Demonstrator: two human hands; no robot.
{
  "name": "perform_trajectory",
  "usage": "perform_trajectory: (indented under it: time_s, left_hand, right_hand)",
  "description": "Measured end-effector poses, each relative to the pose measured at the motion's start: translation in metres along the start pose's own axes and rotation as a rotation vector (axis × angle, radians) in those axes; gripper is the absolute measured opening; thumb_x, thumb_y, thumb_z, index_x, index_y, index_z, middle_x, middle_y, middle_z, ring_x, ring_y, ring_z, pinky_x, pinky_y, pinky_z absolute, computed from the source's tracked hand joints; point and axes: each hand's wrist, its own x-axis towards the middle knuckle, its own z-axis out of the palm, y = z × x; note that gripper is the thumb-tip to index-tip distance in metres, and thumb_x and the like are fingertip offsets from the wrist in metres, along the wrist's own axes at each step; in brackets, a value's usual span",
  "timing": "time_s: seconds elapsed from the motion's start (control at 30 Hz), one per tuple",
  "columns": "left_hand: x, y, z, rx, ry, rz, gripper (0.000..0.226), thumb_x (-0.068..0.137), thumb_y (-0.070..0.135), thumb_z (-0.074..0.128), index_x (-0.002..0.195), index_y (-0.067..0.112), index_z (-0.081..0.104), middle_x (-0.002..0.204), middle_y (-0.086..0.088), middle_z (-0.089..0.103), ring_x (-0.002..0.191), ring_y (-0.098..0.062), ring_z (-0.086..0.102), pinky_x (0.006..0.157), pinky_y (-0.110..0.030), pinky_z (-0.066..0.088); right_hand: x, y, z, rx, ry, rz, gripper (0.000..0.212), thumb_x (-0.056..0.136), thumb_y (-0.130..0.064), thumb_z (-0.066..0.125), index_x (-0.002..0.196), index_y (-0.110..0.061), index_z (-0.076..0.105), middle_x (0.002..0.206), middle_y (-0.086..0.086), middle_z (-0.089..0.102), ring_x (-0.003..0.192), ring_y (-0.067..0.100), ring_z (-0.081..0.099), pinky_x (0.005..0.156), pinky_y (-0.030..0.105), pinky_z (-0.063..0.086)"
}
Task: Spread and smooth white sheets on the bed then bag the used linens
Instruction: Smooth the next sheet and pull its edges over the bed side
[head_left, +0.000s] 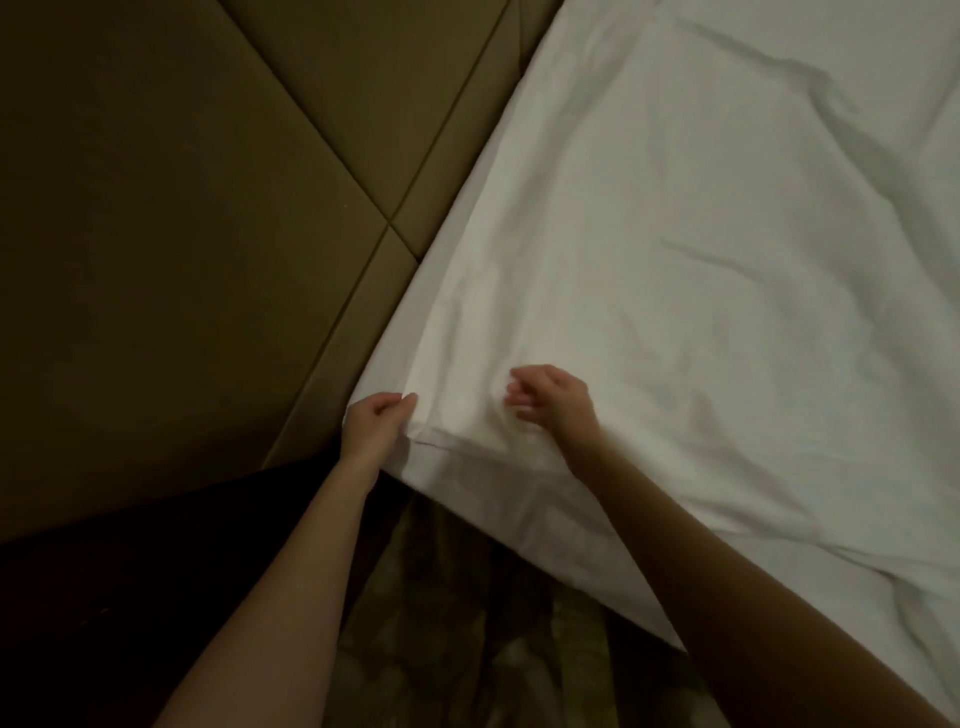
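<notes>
At the bed corner beside the padded headboard (208, 182), your left hand (376, 421) pinched the sheet (675, 260) hem while your right hand (545, 397) hovered just inside it, loosely curled and empty; a one-sided pull risked dragging fresh creases across the sheet.

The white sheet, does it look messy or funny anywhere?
A bit. The white sheet is not smooth yet: long creases run across its far right side and along the near edge. At the corner by the padded headboard, the left hand pinches the sheet's edge while the right hand hovers just above it, fingers curled. Nothing looks torn or stained.
</notes>
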Motion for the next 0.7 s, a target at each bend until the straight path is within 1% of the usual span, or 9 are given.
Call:
perform_trajectory:
  time_s: [0.1, 0.2, 0.27, 0.33, 0.4, 0.47, 0.57, 0.63, 0.7]
  left_hand:
    - [0.006, -0.001, -0.016, -0.014, 0.087, 0.091, 0.021, 0.093, 0.024, 0.063, 0.104, 0.006, 0.064, 0.095, -0.004, 0.061, 0.094, -0.018, 0.054, 0.08, -0.029, 0.041]
    - [0.011, -0.01, -0.027, 0.034, 0.136, 0.166, 0.015, 0.093, 0.023, 0.063, 0.093, 0.008, 0.062, 0.076, 0.001, 0.056, 0.082, -0.019, 0.053, 0.074, -0.028, 0.039]
    - [0.011, -0.014, -0.033, 0.003, 0.156, 0.172, 0.014, 0.093, 0.021, 0.062, 0.09, 0.008, 0.061, 0.072, 0.003, 0.052, 0.079, -0.018, 0.051, 0.072, -0.027, 0.038]
    - [0.015, -0.019, -0.039, -0.076, 0.172, 0.155, 0.013, 0.094, 0.02, 0.062, 0.086, 0.01, 0.061, 0.074, 0.002, 0.054, 0.082, -0.02, 0.052, 0.074, -0.031, 0.043]
    - [0.018, -0.023, -0.042, -0.182, 0.186, 0.131, 0.012, 0.094, 0.021, 0.062, 0.083, 0.015, 0.063, 0.08, -0.001, 0.059, 0.087, -0.022, 0.057, 0.079, -0.038, 0.05]
    - [0.016, -0.022, -0.037, -0.373, 0.229, 0.044, 0.012, 0.094, 0.022, 0.062, 0.092, 0.011, 0.065, 0.092, -0.004, 0.064, 0.092, -0.021, 0.06, 0.075, -0.034, 0.054]
    - [0.008, -0.024, -0.022, -0.768, 0.139, -0.134, 0.03, 0.094, 0.022, 0.062, 0.119, 0.004, 0.06, 0.11, -0.01, 0.066, 0.099, -0.022, 0.065, 0.075, -0.033, 0.059]
    - [0.004, -0.028, -0.016, -0.833, 0.066, -0.164, 0.035, 0.093, 0.013, 0.063, 0.126, 0.002, 0.056, 0.114, -0.013, 0.066, 0.095, -0.021, 0.067, 0.071, -0.03, 0.06]
    - [0.004, -0.028, -0.019, -0.84, 0.149, -0.17, 0.036, 0.09, 0.001, 0.064, 0.124, -0.003, 0.055, 0.117, -0.018, 0.064, 0.087, -0.019, 0.066, 0.064, -0.023, 0.059]
  right_hand:
    - [-0.014, 0.024, 0.027, -0.121, -0.128, 0.193, 0.022, 0.098, -0.018, 0.052, 0.09, 0.0, 0.062, 0.075, 0.012, 0.064, 0.048, 0.01, 0.064, 0.048, 0.02, 0.05]
    - [-0.027, 0.051, 0.046, -0.172, -0.205, 0.443, 0.047, 0.092, -0.05, 0.055, 0.093, -0.004, 0.065, 0.085, 0.012, 0.072, 0.069, 0.019, 0.07, 0.065, 0.026, 0.054]
    - [-0.031, 0.063, 0.057, -0.128, -0.215, 0.563, 0.06, 0.086, -0.061, 0.055, 0.102, -0.004, 0.064, 0.097, 0.013, 0.072, 0.084, 0.023, 0.07, 0.075, 0.031, 0.052]
    - [-0.033, 0.068, 0.071, 0.096, -0.122, 0.583, 0.056, 0.084, -0.057, 0.061, 0.104, -0.004, 0.063, 0.1, 0.012, 0.07, 0.087, 0.025, 0.068, 0.073, 0.033, 0.052]
    - [-0.029, 0.068, 0.086, 0.464, 0.045, 0.497, 0.043, 0.085, -0.036, 0.07, 0.111, -0.003, 0.062, 0.1, 0.012, 0.07, 0.086, 0.023, 0.067, 0.068, 0.034, 0.054]
    - [-0.025, 0.07, 0.099, 0.711, 0.174, 0.409, 0.043, 0.086, -0.018, 0.071, 0.124, -0.004, 0.057, 0.114, 0.012, 0.068, 0.086, 0.021, 0.067, 0.058, 0.03, 0.056]
    - [-0.02, 0.08, 0.114, 0.79, 0.28, 0.362, 0.047, 0.086, -0.009, 0.069, 0.13, -0.006, 0.054, 0.123, 0.012, 0.064, 0.083, 0.019, 0.065, 0.047, 0.023, 0.053]
    - [-0.016, 0.087, 0.119, 0.771, 0.316, 0.355, 0.05, 0.086, -0.01, 0.07, 0.132, -0.007, 0.053, 0.124, 0.014, 0.063, 0.082, 0.02, 0.066, 0.045, 0.022, 0.052]
    - [-0.012, 0.09, 0.122, 0.739, 0.357, 0.368, 0.051, 0.086, -0.013, 0.07, 0.133, -0.005, 0.05, 0.124, 0.016, 0.063, 0.087, 0.026, 0.065, 0.045, 0.024, 0.054]
